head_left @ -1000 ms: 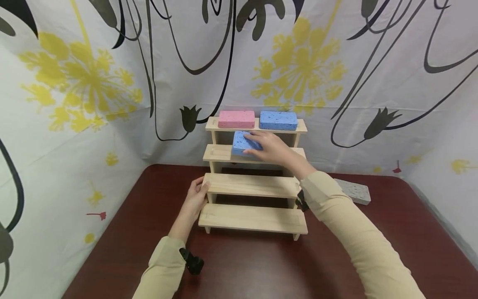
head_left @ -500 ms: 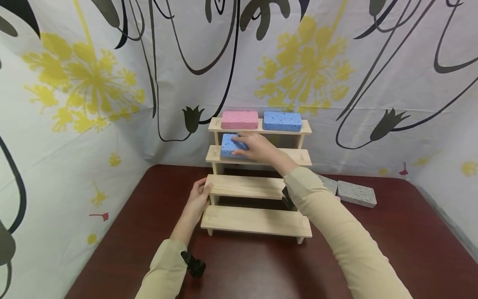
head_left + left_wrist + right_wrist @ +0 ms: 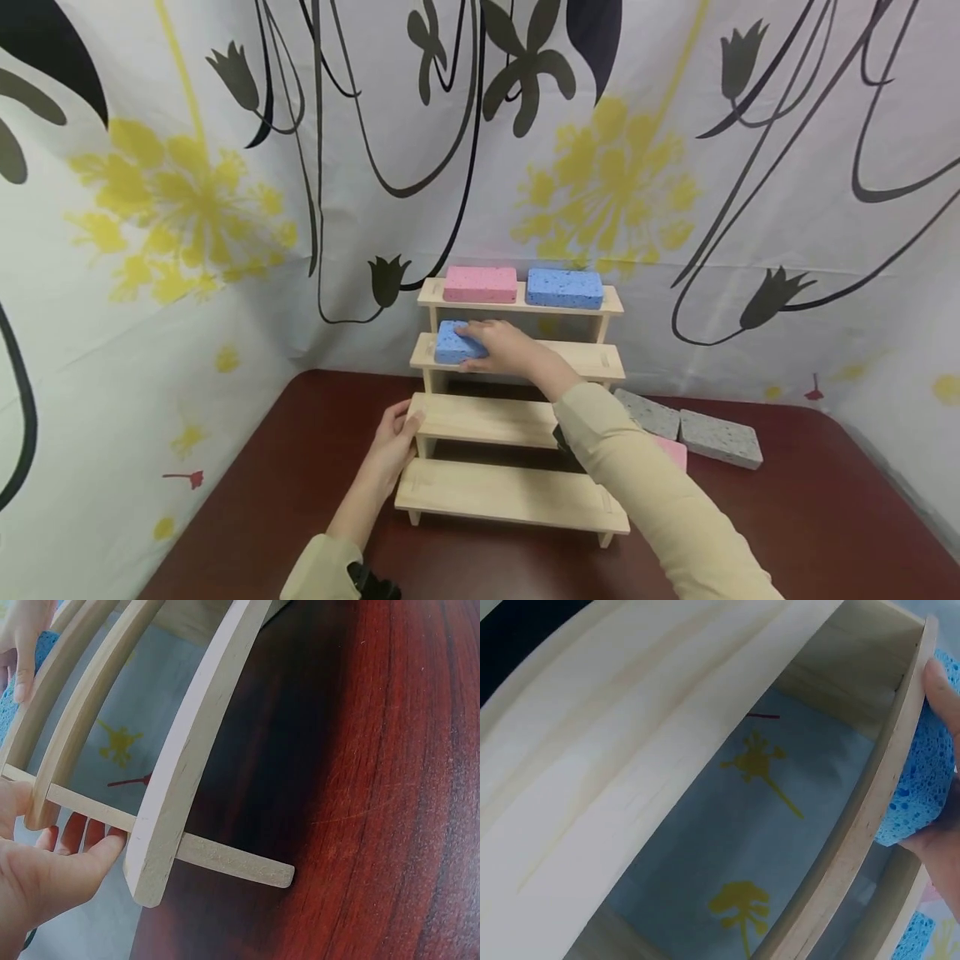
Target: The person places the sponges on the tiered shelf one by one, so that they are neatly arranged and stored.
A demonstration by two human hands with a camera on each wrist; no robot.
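Observation:
A four-step wooden display stand stands on the table. My right hand holds a blue sponge by its right part, at the left end of the second shelf from the top. In the right wrist view this blue sponge sits at the shelf's edge, thumb along it. My left hand grips the stand's left side at the third shelf down; in the left wrist view, its thumb and fingers lie around the side strip. On the top shelf, a pink sponge lies left of another blue sponge.
Two grey sponges, one nearer and one further right, lie on the dark red table right of the stand. A pink sponge beside them is partly hidden by my right sleeve. A patterned cloth hangs behind.
My right hand has moved the blue sponge leftward along the second shelf to its left end. The left hand keeps its grip on the stand. The head view has tilted up slightly.

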